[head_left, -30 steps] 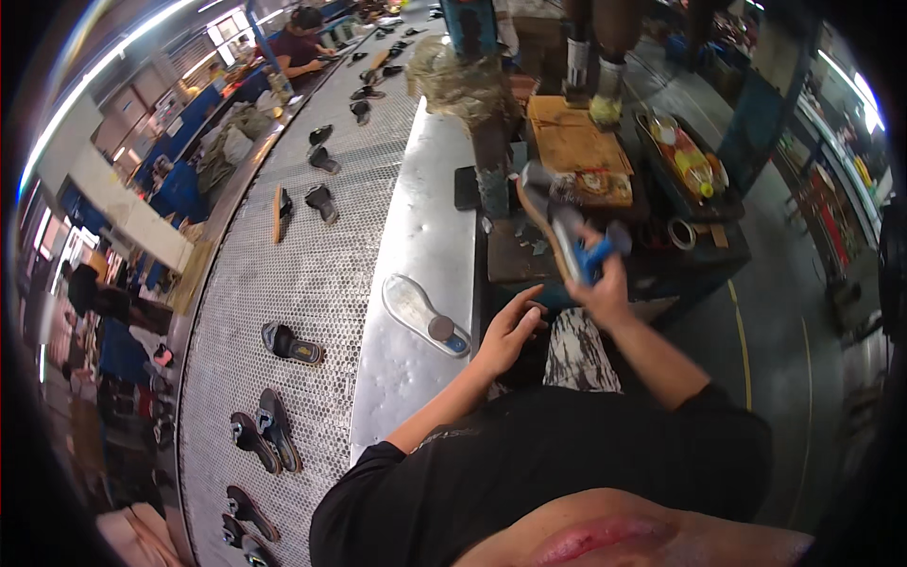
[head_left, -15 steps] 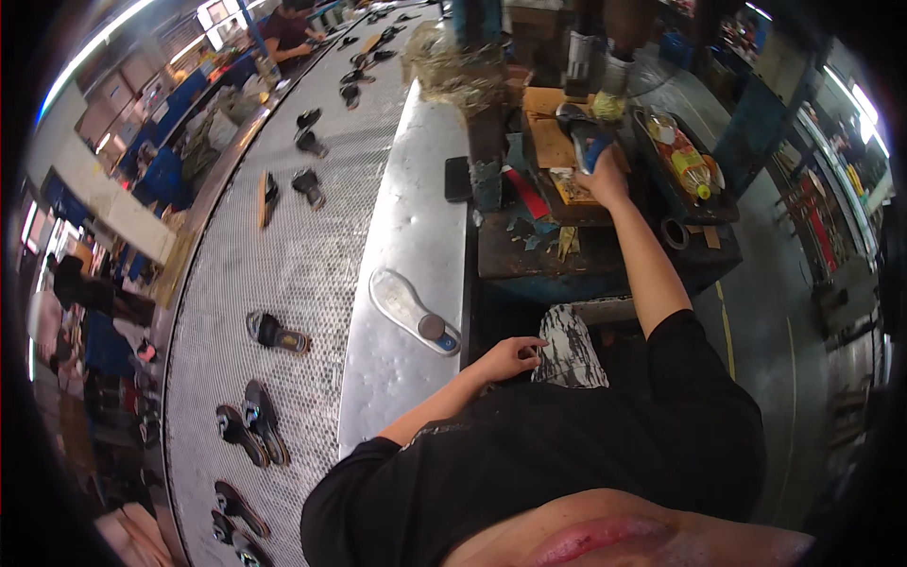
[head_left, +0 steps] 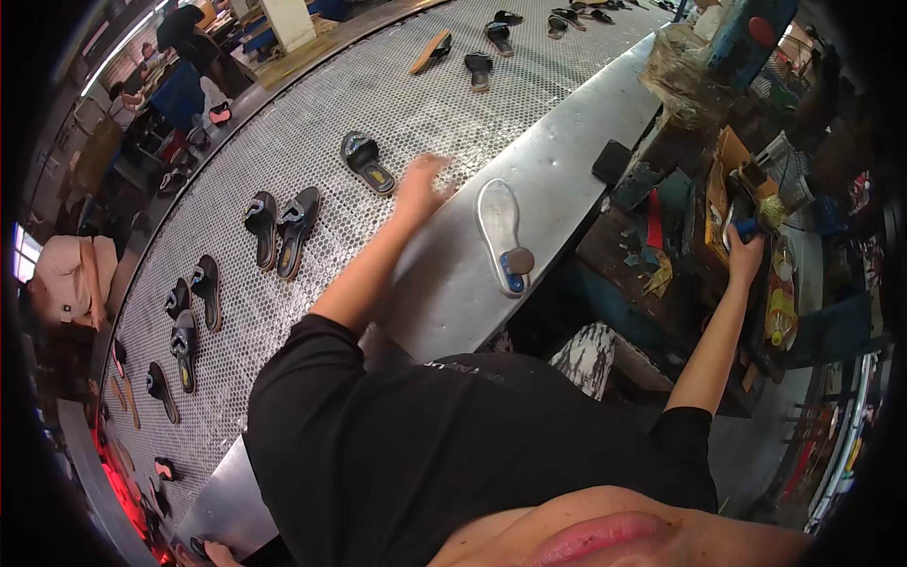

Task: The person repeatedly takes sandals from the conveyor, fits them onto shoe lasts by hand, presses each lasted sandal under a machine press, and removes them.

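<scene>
My left hand (head_left: pixel 420 187), smeared by motion, is over the mesh conveyor belt just right of a black slide sandal (head_left: pixel 365 163). I cannot make out its fingers. On the metal ledge (head_left: pixel 567 156) to its right lies a pale sole-shaped plate (head_left: pixel 497 222) with a blue heel part and a round brown knob. Over at the machine on the right, my right hand (head_left: pixel 746 253) is closed around a blue-heeled sole form (head_left: pixel 746 228); its front end is partly hidden among the machine parts.
Several black sandals (head_left: pixel 298 222) lie along the mesh belt (head_left: pixel 321 104). A dark phone-like slab (head_left: pixel 612 163) rests on the ledge. A bottle with yellowish liquid (head_left: pixel 782 317) is beside the machine. Other people (head_left: pixel 189 38) are beyond the belt.
My left hand has gone from near my lap out over the belt beside a sandal. My view has turned left. The right hand stays at the machine with the blue-heeled form.
</scene>
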Demonstrator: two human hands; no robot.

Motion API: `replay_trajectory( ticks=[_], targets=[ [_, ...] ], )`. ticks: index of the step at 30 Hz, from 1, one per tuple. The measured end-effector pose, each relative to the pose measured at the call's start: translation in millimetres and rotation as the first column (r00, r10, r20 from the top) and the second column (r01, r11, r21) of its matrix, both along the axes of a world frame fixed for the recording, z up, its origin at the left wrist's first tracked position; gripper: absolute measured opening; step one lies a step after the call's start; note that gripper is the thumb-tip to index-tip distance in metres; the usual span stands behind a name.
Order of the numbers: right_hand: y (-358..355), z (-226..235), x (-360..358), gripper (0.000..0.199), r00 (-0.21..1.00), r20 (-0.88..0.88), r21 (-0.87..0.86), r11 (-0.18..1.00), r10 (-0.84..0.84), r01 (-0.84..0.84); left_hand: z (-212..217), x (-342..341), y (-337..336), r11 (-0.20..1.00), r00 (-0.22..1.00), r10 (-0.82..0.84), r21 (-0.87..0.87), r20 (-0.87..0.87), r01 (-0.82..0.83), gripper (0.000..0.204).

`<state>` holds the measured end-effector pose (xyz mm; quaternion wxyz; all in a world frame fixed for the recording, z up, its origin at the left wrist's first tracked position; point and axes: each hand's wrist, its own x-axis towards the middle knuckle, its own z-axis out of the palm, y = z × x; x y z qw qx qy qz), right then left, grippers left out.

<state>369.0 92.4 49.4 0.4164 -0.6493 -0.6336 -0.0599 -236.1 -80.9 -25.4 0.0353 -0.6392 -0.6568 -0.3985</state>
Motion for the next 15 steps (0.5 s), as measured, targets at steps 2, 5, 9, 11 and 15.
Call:
replay_trajectory(
  ticks=[2, 5, 9, 11, 15],
  targets=[
    [1, 14, -4, 0.062, 1.000, -0.009, -0.124, 0.992, 0.000, -0.001, -33, -64, 2, 0.809, 0.865, 0.367, -0.343, -0.342, -0.478, 0.057],
    [-3, 25, -7, 0.057, 1.000, -0.010, -0.177, 0.984, 0.022, -0.024, -87, -93, -21, 0.859, 0.855, 0.415, -0.176, -0.310, -0.481, 0.065],
    [-24, 1, -52, 0.059, 0.997, -0.048, -0.230, 0.972, -0.057, 0.044, -117, -117, -36, 0.935, 0.945, 0.325, -0.139, -0.045, -0.328, 0.053],
    [-36, 14, -55, 0.062, 0.993, -0.062, -0.367, 0.928, -0.097, 0.068, -115, -108, -38, 0.951, 0.956, 0.294, -0.090, -0.016, -0.295, 0.047],
    [-37, -36, -59, 0.069, 0.968, 0.057, -0.064, 0.967, -0.243, 0.246, -108, -107, -42, 0.945, 0.953, 0.303, -0.131, 0.019, -0.298, 0.042]
  ],
)
